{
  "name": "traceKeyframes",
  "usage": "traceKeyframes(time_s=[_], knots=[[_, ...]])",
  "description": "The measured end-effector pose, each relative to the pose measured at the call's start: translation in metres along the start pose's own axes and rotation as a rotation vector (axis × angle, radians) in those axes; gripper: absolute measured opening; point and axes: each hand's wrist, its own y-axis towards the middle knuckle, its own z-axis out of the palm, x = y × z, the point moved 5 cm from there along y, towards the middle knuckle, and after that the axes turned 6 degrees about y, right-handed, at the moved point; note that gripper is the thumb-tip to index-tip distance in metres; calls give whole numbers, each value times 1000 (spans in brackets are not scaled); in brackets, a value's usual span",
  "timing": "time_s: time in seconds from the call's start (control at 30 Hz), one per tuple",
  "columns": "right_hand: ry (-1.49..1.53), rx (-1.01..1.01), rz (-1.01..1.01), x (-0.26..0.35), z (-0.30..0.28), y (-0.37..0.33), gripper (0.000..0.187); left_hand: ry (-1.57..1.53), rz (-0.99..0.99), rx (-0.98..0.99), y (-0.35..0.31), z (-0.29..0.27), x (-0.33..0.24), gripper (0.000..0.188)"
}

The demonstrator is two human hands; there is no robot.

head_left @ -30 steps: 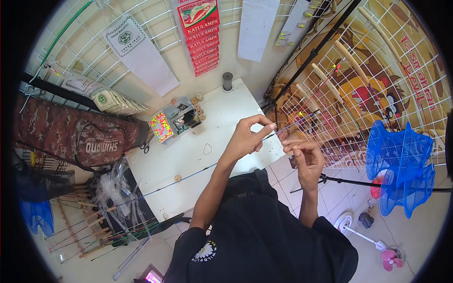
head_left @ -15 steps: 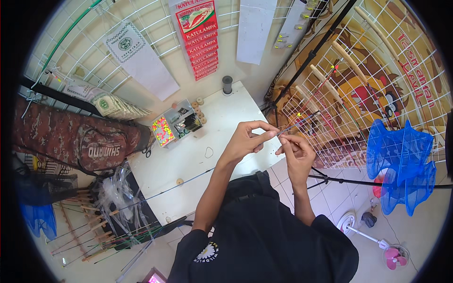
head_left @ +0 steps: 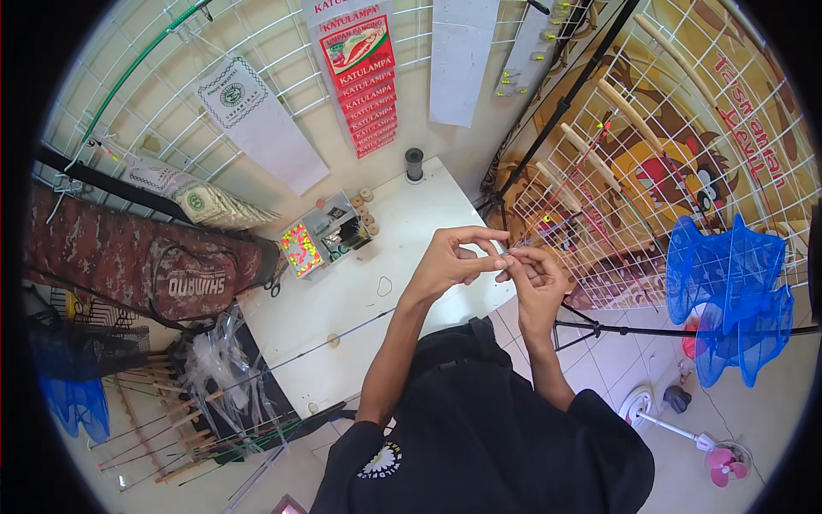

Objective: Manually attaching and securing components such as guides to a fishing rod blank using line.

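Observation:
A thin, dark bluish fishing rod (head_left: pixel 364 324) slants over the white table and passes behind my left forearm toward my hands. Above the table's right end, my left hand (head_left: pixel 458 259) has its index finger stretched out, while its thumb and other fingers close near the rod. Touching it at the fingertips, my right hand (head_left: pixel 538 278) pinches the same spot between thumb and index finger. Any fine line or small part between the fingertips is too small to make out.
On the white table (head_left: pixel 300 313) stand a divided box (head_left: pixel 301 250) of bright beads, small wooden spools (head_left: pixel 368 220) and a dark cylinder (head_left: pixel 414 164). A camouflage rod bag (head_left: pixel 145 265) lies left. Blue nets (head_left: pixel 728 291) hang right by a wire grid; a small fan (head_left: pixel 726 465) stands below.
My left index finger has straightened and lifted from the thumb. My right fingers have curled inward against the left fingertips. The whole view has shifted slightly.

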Motion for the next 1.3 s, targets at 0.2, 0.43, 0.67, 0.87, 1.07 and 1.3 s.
traceKeyframes(time_s=[0.2, 0.43, 0.67, 0.87, 1.07, 1.3], knots=[[157, 75, 124, -11, -4, 7, 16, 59, 19, 12, 2, -2, 2, 29], [136, 113, 157, -9, -3, 10, 15, 71, 76, -11, 2, -2, -1, 24], [278, 146, 158, -7, -5, 16, 18, 76, 104, 27, 3, -5, 7, 13], [265, 209, 285, -4, -1, 16, 16, 52, 104, 5, 3, -6, 8, 8], [179, 182, 178, -7, -4, 17, 15, 128, 153, 2, 5, -7, 7, 9], [169, 147, 171, -9, -4, 19, 11, 36, 101, 42, 2, -7, 7, 14]])
